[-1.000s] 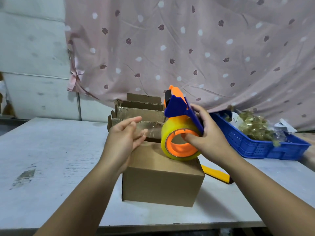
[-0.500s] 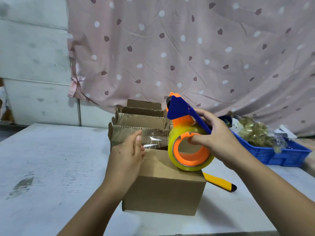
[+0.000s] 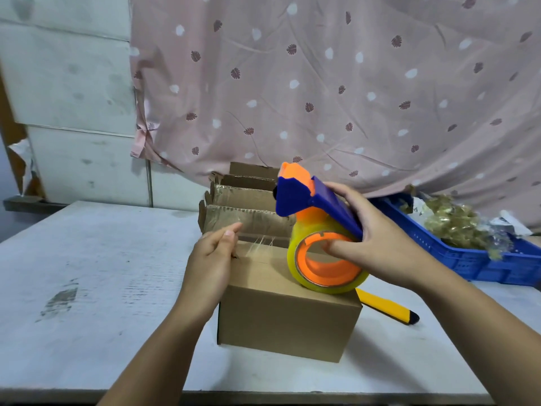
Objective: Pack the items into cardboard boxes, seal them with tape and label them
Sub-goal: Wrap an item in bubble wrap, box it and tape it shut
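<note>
A closed cardboard box (image 3: pixel 287 315) stands in the middle of the white table (image 3: pixel 96 276). My right hand (image 3: pixel 380 238) grips a blue and orange tape dispenser (image 3: pixel 316 230) with a yellowish tape roll, its thumb inside the orange core. The roll rests on the box's top right part. My left hand (image 3: pixel 213 256) lies on the box's top left far edge, fingers pressing down a strip of clear tape (image 3: pixel 260 244) that runs towards the dispenser.
Several empty open cardboard boxes (image 3: pixel 248 200) stand in a row right behind the box. A blue crate (image 3: pixel 468 259) with bagged golden items sits at the right. A yellow utility knife (image 3: pixel 389 309) lies right of the box. A pink curtain hangs behind.
My left hand came down from the air onto the box's far edge and pressed the tape there. The dispenser moved right and towards me along the box top, drawing tape out.
</note>
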